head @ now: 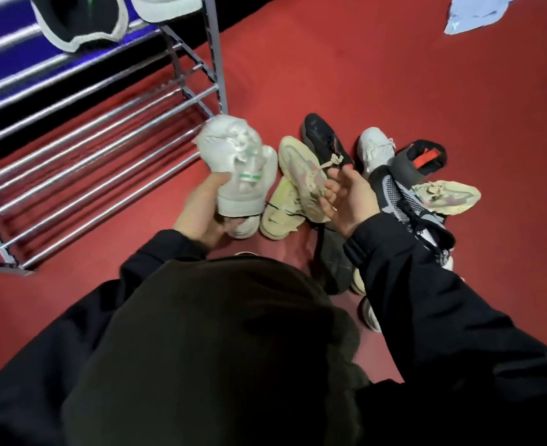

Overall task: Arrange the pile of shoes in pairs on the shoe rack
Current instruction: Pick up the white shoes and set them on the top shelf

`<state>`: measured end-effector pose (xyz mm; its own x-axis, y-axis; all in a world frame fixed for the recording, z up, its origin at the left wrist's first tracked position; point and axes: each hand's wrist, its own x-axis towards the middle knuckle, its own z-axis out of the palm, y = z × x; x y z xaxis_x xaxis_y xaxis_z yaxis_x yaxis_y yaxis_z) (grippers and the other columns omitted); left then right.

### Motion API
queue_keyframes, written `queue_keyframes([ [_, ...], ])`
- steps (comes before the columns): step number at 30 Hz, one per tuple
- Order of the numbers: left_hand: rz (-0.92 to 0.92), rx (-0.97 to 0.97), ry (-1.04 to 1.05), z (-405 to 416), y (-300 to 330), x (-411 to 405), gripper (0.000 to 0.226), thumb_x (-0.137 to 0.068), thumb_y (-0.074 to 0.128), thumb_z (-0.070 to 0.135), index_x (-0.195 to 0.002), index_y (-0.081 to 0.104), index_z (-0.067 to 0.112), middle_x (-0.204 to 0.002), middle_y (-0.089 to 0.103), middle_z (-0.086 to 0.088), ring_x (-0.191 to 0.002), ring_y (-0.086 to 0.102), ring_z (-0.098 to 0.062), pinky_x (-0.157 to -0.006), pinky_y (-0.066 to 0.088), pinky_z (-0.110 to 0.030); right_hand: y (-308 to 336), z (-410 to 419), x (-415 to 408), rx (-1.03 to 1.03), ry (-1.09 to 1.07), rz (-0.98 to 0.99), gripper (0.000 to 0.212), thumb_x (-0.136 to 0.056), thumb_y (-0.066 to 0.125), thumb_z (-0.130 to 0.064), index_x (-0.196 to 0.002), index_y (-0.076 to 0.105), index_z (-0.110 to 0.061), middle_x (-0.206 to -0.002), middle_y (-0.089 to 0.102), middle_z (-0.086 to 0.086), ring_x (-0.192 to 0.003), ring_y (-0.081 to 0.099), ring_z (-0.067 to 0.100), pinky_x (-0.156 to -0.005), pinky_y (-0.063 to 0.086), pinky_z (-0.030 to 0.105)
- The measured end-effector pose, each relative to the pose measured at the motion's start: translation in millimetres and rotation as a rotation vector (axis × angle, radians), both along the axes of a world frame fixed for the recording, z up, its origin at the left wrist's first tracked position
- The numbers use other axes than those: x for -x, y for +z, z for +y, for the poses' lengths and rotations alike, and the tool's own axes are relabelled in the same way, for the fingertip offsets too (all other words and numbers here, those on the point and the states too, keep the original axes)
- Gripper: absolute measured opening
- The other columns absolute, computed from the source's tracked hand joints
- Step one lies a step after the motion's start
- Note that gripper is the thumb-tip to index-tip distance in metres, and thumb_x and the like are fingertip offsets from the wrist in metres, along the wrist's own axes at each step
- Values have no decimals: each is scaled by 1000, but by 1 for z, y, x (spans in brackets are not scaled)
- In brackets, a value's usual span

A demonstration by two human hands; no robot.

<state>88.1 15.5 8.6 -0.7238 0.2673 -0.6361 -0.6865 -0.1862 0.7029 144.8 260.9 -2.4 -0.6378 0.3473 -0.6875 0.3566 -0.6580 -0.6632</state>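
Note:
My left hand grips a white sneaker with a green stripe, lifted just off the floor beside the shoe rack's right post. My right hand hovers over the pile with fingers spread, holding nothing, close to a cream sneaker. The pile lies on the red floor: a yellow-cream shoe, a black shoe, a white shoe, a grey knit shoe, a second cream sneaker and a black and red shoe. The metal shoe rack stands at the left.
On the rack's upper shelf sit a black shoe with a white sole and a white shoe. Its lower bars hold nothing. A light blue cloth lies on the red floor at the far right. My dark sleeves and torso fill the foreground.

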Motion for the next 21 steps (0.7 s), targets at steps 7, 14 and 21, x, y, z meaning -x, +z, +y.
queue_keyframes([
  [7,104,97,-137,19,-13,-4,41,-90,67,21,-129,59,14,-118,72,-10,-98,69,-33,-88,47,-56,-37,40,-68,-114,115,-304,25,-101,48,-31,-83,64,-20,-53,57,-9,-43,47,5,-49,41,17],
  [14,50,52,-394,60,-34,-22,44,-89,64,7,-133,63,12,-127,72,-18,-120,66,-41,-109,44,-64,-41,28,-110,-217,285,-362,21,-101,49,-23,-83,60,-19,-67,56,-3,-45,47,6,-48,35,19],
  [21,119,126,-755,87,-25,-47,41,-87,71,6,-123,69,24,-119,77,2,-114,71,-19,-99,54,-35,-63,32,-141,-277,91,-374,24,-93,51,-12,-71,59,-16,-65,56,7,-40,52,15,-39,40,17],
])
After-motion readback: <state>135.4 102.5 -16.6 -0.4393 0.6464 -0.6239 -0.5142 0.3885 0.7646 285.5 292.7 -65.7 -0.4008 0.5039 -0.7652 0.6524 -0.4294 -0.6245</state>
